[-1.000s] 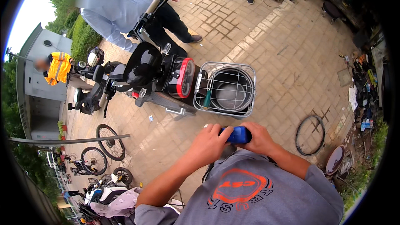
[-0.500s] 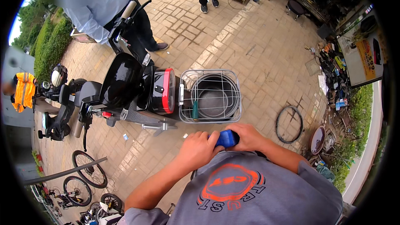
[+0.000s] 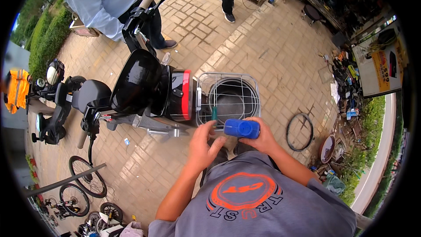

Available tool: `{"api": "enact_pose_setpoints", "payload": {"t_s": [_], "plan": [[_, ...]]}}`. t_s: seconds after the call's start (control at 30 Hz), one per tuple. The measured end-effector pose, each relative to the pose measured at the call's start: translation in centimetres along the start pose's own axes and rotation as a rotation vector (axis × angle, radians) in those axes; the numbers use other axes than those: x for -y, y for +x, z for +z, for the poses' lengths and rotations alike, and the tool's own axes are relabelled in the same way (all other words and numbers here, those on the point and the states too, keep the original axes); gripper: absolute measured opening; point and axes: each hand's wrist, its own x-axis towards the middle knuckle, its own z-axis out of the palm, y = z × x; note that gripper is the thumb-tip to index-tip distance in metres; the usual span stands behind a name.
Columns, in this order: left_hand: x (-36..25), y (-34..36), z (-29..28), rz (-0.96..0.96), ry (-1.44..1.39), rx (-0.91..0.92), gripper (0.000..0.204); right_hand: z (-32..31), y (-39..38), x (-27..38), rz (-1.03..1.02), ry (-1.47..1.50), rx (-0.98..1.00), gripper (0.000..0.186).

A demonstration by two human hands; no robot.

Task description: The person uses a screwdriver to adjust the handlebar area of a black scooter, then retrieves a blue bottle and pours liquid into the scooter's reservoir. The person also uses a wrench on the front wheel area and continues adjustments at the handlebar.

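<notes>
A blue plastic bottle (image 3: 232,127) is in front of my chest, its round neck or cap facing up toward me. My right hand (image 3: 263,137) is wrapped around the bottle's right side. Just left of it, my left hand (image 3: 203,144) is apart from the bottle, with thumb and fingers spread and nothing visible in them. Beyond both hands is a silver wire basket (image 3: 259,88) at the scooter's end. Through its bars show a dark round pan-like thing (image 3: 230,104) and a green handle (image 3: 214,113), whose tool end I cannot make out.
The black electric scooter (image 3: 136,79) with a red-edged tail stands ahead-left; a person in a light blue shirt (image 3: 103,4) is beside it. A black tyre (image 3: 288,132) lies on the paving at right, near scattered tools and parts (image 3: 348,81). Bicycle wheels (image 3: 87,176) are at lower left.
My left hand has come off the blue bottle and opened. My right hand has raised and turned the bottle, so more of it shows. The person in dark trousers has stepped.
</notes>
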Motion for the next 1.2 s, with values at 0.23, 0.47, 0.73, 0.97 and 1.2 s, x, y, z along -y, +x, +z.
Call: {"api": "enact_pose_setpoints", "payload": {"t_s": [0.23,0.47,0.73,0.97,1.2], "plan": [[6.9,1.8,-2.5,-0.133,0.408,-0.330,0.045,-2.3,2.0,-1.9,0.047,-0.097,-0.022,0.060],[10.4,11.2,-3.1,-0.146,0.760,-0.454,0.067,-3.0,2.3,-3.3,-0.022,-0.108,0.235,0.059],[13.1,12.4,-2.2,-0.195,0.846,-0.442,0.066,-3.7,0.9,-5.7,0.010,-0.119,0.385,0.060],[11.8,12.4,-2.5,-0.175,0.835,-0.451,0.065,-4.0,1.8,-6.5,-0.081,-0.094,0.390,0.058],[3.6,6.7,-8.0,-0.072,0.534,-0.500,0.054,-2.2,3.9,-4.5,-0.053,-0.101,0.404,0.058]]}}
